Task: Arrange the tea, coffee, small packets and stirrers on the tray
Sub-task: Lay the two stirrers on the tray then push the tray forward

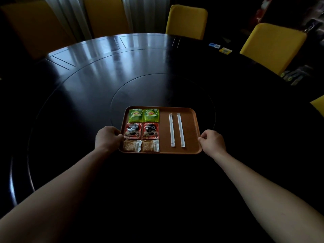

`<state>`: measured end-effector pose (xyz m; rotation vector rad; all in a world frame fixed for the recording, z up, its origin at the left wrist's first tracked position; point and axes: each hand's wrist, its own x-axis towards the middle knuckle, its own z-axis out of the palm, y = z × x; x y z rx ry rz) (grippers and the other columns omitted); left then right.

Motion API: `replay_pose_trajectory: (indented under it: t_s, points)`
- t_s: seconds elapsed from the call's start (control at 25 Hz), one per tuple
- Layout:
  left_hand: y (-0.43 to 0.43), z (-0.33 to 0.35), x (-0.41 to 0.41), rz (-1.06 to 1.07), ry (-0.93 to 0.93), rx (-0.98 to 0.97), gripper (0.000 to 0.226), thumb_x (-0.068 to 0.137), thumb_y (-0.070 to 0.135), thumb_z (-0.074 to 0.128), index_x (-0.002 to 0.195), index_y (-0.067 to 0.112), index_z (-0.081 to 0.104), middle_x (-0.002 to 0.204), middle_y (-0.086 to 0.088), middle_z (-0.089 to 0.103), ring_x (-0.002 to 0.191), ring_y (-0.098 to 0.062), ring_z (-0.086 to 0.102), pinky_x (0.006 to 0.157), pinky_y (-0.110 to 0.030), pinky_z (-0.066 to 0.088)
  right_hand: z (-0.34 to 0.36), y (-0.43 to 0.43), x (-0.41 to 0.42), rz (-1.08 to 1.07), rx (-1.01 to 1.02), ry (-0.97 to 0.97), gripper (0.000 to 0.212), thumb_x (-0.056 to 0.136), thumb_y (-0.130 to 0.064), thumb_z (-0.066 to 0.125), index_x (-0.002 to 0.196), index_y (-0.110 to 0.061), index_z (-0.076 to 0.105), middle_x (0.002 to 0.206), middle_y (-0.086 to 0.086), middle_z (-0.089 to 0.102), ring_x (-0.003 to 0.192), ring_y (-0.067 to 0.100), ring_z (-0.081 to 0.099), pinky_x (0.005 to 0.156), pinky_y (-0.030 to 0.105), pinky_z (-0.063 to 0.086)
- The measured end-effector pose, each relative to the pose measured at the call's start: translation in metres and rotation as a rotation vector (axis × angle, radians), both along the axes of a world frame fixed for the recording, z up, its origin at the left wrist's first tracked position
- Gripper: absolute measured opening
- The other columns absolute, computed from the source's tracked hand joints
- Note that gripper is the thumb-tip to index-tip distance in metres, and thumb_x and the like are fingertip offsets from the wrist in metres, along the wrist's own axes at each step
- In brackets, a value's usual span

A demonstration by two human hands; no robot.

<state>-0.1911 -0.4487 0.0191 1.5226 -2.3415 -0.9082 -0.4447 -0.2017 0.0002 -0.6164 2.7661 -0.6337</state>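
A brown rectangular tray (190, 120) lies on the dark round table. On its left half sit two green tea sachets (143, 115) at the far end, two red coffee sachets (141, 131) in the middle and two small brown packets (141, 146) at the near end. Two white wrapped stirrers (176, 130) lie side by side on the right half, pointing away from me. My left hand (108, 138) grips the tray's left edge. My right hand (213, 142) grips the right edge.
The round dark table (105, 81) has an inset centre disc. Yellow chairs (186, 21) stand around the far and right sides. Small blue and yellow cards (220, 48) lie at the far right of the table.
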Motion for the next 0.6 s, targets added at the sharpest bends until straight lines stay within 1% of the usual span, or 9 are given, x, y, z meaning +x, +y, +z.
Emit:
replay_pose_trajectory:
  t_s: [0.08,0.2,0.28,0.4,0.52,0.56,0.6]
  points:
    - [-0.007,-0.007,-0.01,-0.007,-0.008,-0.02,0.012,0.073,0.009,0.068,0.067,0.017,0.076,0.065,0.002,0.07,0.063,-0.011,0.064,0.056,-0.026,0.044,-0.005,-0.006,-0.01,-0.001,-0.003,0.011,0.012,0.086,-0.025,0.066,0.078,-0.017,0.063,0.083,0.007,0.07,0.081,0.026,0.066,0.071,0.033,0.053]
    - [-0.011,-0.017,-0.018,-0.015,-0.014,-0.02,0.011,0.076,0.011,0.069,0.071,0.018,0.076,0.062,0.008,0.066,0.059,-0.004,0.061,0.049,-0.022,0.039,-0.009,-0.007,-0.017,0.003,-0.01,0.029,0.01,0.086,-0.024,0.066,0.08,-0.016,0.065,0.085,0.008,0.07,0.083,0.028,0.066,0.073,0.035,0.053]
    - [-0.011,-0.021,-0.02,-0.017,-0.024,-0.03,0.012,0.076,0.012,0.068,0.072,0.019,0.076,0.059,0.011,0.063,0.058,-0.001,0.059,0.047,-0.02,0.037,-0.012,-0.005,-0.018,0.01,-0.016,0.036,0.011,0.087,-0.025,0.066,0.082,-0.015,0.066,0.086,0.009,0.07,0.084,0.028,0.066,0.075,0.037,0.054]
    - [-0.007,-0.021,-0.019,-0.02,-0.018,-0.046,0.014,0.078,0.014,0.065,0.076,0.019,0.078,0.064,0.006,0.069,0.061,-0.008,0.064,0.05,-0.023,0.041,-0.014,-0.004,-0.016,0.012,-0.029,0.036,0.013,0.089,-0.027,0.064,0.091,-0.014,0.068,0.09,0.008,0.071,0.088,0.026,0.066,0.076,0.036,0.054]
    - [0.006,-0.016,-0.009,-0.035,0.047,-0.112,0.013,0.085,0.022,0.064,0.079,0.019,0.075,0.074,0.0,0.073,0.065,-0.014,0.065,0.051,-0.027,0.04,-0.01,0.005,-0.011,0.019,-0.084,0.01,0.027,0.092,-0.034,0.062,0.106,-0.012,0.069,0.1,0.007,0.07,0.095,0.025,0.066,0.078,0.032,0.051]
    - [0.012,-0.017,-0.002,-0.051,0.068,-0.154,0.012,0.085,0.027,0.065,0.081,0.018,0.072,0.075,-0.001,0.072,0.065,-0.016,0.062,0.051,-0.028,0.038,-0.009,0.01,-0.007,0.029,-0.08,0.013,0.032,0.091,-0.037,0.062,0.11,-0.012,0.068,0.102,0.007,0.068,0.096,0.024,0.065,0.077,0.03,0.048]
    - [0.017,-0.018,0.007,-0.089,0.072,-0.19,0.017,0.084,0.035,0.067,0.082,0.018,0.068,0.076,-0.001,0.068,0.066,-0.017,0.06,0.052,-0.03,0.037,-0.008,0.017,-0.001,0.049,-0.057,0.025,0.038,0.089,-0.041,0.064,0.114,-0.012,0.065,0.102,0.005,0.065,0.094,0.022,0.063,0.076,0.029,0.046]
